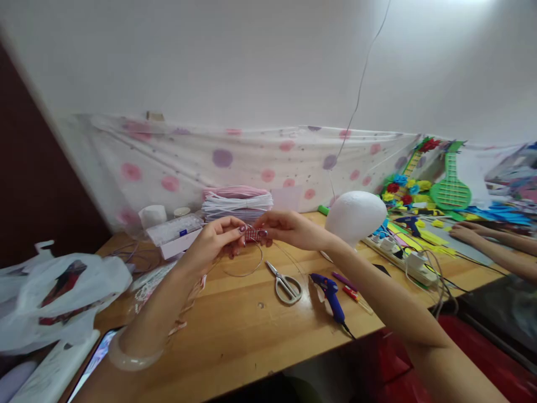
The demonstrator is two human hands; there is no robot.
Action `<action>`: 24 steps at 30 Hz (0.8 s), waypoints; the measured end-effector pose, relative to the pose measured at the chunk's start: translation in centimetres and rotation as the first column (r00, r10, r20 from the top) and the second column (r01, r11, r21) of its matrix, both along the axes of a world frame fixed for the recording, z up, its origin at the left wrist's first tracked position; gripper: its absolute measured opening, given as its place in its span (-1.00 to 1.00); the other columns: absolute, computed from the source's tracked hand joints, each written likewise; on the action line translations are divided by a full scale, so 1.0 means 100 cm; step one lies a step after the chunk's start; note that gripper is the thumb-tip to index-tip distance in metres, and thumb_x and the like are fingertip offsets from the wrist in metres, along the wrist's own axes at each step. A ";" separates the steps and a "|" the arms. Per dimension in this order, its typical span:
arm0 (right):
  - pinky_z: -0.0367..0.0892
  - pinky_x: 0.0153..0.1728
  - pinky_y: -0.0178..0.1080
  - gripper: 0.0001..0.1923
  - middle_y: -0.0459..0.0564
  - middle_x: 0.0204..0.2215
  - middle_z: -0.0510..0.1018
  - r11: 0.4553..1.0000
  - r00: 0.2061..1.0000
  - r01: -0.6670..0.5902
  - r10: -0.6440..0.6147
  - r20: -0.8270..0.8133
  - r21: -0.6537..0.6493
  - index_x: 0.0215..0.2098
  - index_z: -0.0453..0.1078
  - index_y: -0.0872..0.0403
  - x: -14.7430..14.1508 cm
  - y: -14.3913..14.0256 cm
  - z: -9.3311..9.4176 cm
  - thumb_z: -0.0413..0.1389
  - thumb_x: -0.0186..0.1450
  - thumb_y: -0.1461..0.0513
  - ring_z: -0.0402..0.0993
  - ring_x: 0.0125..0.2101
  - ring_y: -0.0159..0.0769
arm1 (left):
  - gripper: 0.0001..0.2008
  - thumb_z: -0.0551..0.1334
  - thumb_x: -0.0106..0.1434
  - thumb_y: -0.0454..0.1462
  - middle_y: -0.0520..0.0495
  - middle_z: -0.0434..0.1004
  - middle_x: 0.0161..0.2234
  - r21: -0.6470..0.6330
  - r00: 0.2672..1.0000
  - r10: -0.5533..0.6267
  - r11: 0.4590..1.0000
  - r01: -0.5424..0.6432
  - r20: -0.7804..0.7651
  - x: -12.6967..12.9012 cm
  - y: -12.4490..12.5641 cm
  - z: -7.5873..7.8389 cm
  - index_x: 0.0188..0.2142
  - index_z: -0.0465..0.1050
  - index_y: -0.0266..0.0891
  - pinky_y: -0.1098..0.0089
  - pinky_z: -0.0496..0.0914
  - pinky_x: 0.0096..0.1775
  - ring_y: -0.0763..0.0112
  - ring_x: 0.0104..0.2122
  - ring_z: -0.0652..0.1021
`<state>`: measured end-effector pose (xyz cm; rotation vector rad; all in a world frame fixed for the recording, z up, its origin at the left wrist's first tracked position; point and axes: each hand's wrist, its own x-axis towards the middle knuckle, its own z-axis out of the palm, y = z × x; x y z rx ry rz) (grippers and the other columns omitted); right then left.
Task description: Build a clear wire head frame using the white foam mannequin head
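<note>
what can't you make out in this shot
- Small red piece, head view: pinched between left hand and right hand; fingertips cover most of it, too small to identify.
- Thin wire looping below it: too fine to tell where it ends.
- Phone: cut off by the bottom edge and partly behind the left forearm.
- Another person's hand at the right: arm cut off by the edge.
- White bag: contents blurred.

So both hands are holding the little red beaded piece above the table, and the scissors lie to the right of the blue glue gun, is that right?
Not quite. In the head view, the scissors lie to the left of the blue glue gun, not the right. The rest holds: the left hand and right hand both hold the little red beaded piece above the table.
</note>
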<state>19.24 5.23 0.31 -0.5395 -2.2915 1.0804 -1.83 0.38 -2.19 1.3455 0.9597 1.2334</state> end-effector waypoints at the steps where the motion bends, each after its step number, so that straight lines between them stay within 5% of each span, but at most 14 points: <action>1: 0.40 -0.37 -0.29 -0.82 -0.12 -0.45 0.53 0.999 1.000 -0.003 0.003 -0.017 -0.034 -0.18 0.43 0.10 -0.001 -0.008 -0.005 0.12 0.32 0.16 0.43 -0.46 -0.40 | -0.71 0.41 -0.04 -0.16 0.07 0.44 -0.56 -0.003 1.000 0.000 1.000 0.000 0.002 -0.001 -0.008 -0.006 -0.37 0.42 -0.24 0.51 0.23 -0.59 0.54 -0.63 0.40; 7: 0.35 -0.55 -0.39 -0.51 -0.13 -0.55 0.44 0.928 0.995 0.006 -0.042 -0.089 -0.373 -0.30 0.43 0.11 -0.005 -0.077 -0.058 -0.01 0.36 -0.13 0.39 -0.59 -0.47 | -0.79 0.39 0.07 -0.14 0.10 0.35 -0.61 -0.021 0.997 -0.026 0.999 0.025 -0.068 -0.009 -0.060 -0.046 -0.43 0.50 -0.22 0.51 0.17 -0.56 0.58 -0.63 0.28; 11: 0.08 -0.75 -0.45 -0.58 -0.20 -0.64 0.41 0.834 0.958 0.011 -0.167 -0.233 -0.552 -0.33 0.36 0.07 -0.016 -0.114 -0.100 0.14 0.28 -0.12 0.21 -0.74 -0.54 | -0.79 0.41 0.02 -0.11 0.01 0.44 -0.56 -0.019 0.985 0.043 0.999 -0.046 -0.168 -0.005 -0.081 -0.062 -0.47 0.54 -0.18 0.43 0.31 -0.48 0.42 -0.53 0.41; 15: -0.07 -0.77 -0.43 -0.57 -0.25 -0.72 0.31 0.779 0.852 0.053 -0.362 -0.379 -0.624 -0.41 0.33 0.04 -0.027 -0.123 -0.118 0.18 0.25 -0.14 0.06 -0.79 -0.55 | -0.75 0.42 0.00 -0.08 -0.06 0.56 -0.33 0.129 0.914 0.361 0.931 -0.341 -0.187 0.011 -0.082 -0.075 -0.35 0.55 -0.11 0.26 0.44 -0.19 0.19 -0.26 0.53; 18: -0.09 -0.75 -0.40 -0.59 -0.25 -0.72 0.28 0.784 0.763 0.123 -0.467 -0.447 -0.608 -0.40 0.31 0.03 -0.030 -0.120 -0.122 0.15 0.28 -0.12 0.03 -0.79 -0.54 | -0.75 0.35 0.11 0.00 -0.04 0.50 -0.37 0.230 0.781 0.594 0.801 -0.553 -0.191 0.021 -0.080 -0.090 -0.40 0.50 -0.09 0.26 0.43 -0.19 0.21 -0.29 0.49; 22: 0.09 -0.65 -0.37 -0.71 -0.19 -0.67 0.34 0.871 0.746 0.317 -0.473 -0.469 -0.375 -0.38 0.33 0.01 -0.033 -0.116 -0.127 0.05 0.41 0.02 0.19 -0.69 -0.46 | -0.54 0.25 0.14 0.18 -0.07 0.49 -0.47 -0.026 0.929 0.350 0.934 -0.355 -0.123 0.029 -0.078 -0.100 -0.43 0.57 -0.15 0.29 0.47 -0.31 0.23 -0.41 0.49; 24: 0.19 -0.59 -0.37 -0.76 -0.14 -0.62 0.42 0.894 0.784 0.413 -0.445 -0.433 -0.171 -0.34 0.36 0.02 -0.036 -0.115 -0.129 0.00 0.44 0.11 0.29 -0.63 -0.43 | -0.50 0.32 0.06 0.19 -0.12 0.54 -0.39 -0.131 0.954 0.298 0.948 -0.291 0.035 0.034 -0.078 -0.097 -0.34 0.61 -0.20 0.30 0.48 -0.26 0.21 -0.33 0.54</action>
